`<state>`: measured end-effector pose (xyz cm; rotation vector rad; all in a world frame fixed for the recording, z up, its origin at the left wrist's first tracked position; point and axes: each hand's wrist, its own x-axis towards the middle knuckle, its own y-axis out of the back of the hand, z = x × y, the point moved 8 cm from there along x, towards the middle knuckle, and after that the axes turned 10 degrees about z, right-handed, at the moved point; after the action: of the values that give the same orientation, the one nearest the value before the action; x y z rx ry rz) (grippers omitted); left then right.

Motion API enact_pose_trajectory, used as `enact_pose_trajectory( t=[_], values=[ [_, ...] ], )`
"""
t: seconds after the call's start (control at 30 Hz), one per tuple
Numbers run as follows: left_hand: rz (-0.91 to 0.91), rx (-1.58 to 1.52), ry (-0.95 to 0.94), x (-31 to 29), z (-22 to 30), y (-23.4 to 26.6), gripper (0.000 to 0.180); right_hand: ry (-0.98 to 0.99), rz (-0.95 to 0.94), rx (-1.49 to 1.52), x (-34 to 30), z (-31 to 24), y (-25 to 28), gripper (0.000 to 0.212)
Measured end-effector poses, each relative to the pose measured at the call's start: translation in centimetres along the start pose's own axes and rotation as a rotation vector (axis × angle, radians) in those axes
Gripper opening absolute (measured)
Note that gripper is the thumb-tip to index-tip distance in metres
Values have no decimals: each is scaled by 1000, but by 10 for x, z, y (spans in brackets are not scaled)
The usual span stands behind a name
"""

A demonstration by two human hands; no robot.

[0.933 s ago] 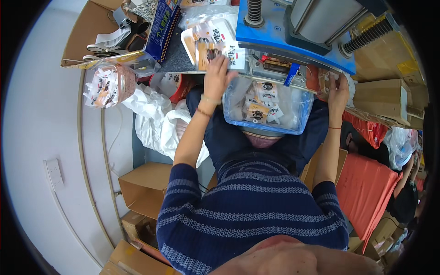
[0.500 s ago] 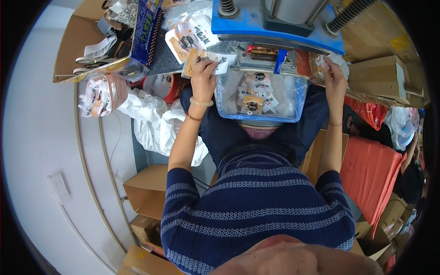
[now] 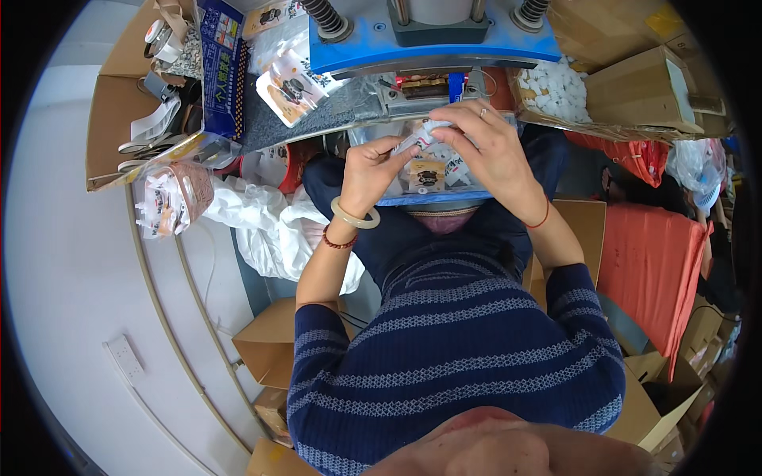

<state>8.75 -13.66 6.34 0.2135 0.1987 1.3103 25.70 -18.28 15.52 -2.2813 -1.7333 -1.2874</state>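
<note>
In front of me, over the lined bin, my left hand (image 3: 369, 176) pinches a small printed plastic pouch (image 3: 417, 140) between thumb and fingers. My right hand (image 3: 494, 155) meets it at the upper end, its thumb and fingertips closed on the pouch's edge. Whether a small piece is also in the right fingers is hidden. Beneath both hands, the bin's blue liner (image 3: 456, 197) surrounds several printed pouches (image 3: 429, 176). A stack of flat printed pouches (image 3: 290, 83) lies on the table to the left. At the right stands a carton of small white pieces (image 3: 553, 87).
A blue press plate (image 3: 436, 46) with springs hangs over the far side of the table. At left are a blue box (image 3: 221, 67), an open carton (image 3: 111, 103) and a pink basket (image 3: 190, 190) of pouches. A brown carton (image 3: 647, 91) stands at right.
My left hand has brought a pouch from the table's stack toward the bin. The right hand has left the carton of white pieces and come to the pouch. The view has shifted slightly.
</note>
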Motion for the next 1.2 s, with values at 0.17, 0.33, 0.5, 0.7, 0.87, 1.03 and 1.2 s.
enact_pose_trajectory(
  t=[0.17, 0.33, 0.5, 0.7, 0.87, 1.03, 1.2],
  values=[
    [-509, -237, 310, -10, -42, -30, 16, 39, -452, -111, 3, 19, -12, 26],
    [-369, -645, 553, 11, -67, -58, 21, -275, -70, -222, -4, 91, 8, 34],
    [-239, -814, 690, 51, -66, -59, 24, -112, 142, -631, -1, 97, 58, 24],
    [-238, -699, 546, 50, -76, -60, 26, -198, -98, -829, 1, 170, 52, 25],
    [469, 427, -367, 87, -50, 72, 66, -220, -118, -763, -9, 183, 53, 23],
    [302, 807, -590, 40, -88, 53, 68, -273, -85, -657, -4, 175, 58, 19],
    [465, 625, -580, 18, -69, 84, 34, -249, 194, -549, -12, 128, 87, 21]
  ],
)
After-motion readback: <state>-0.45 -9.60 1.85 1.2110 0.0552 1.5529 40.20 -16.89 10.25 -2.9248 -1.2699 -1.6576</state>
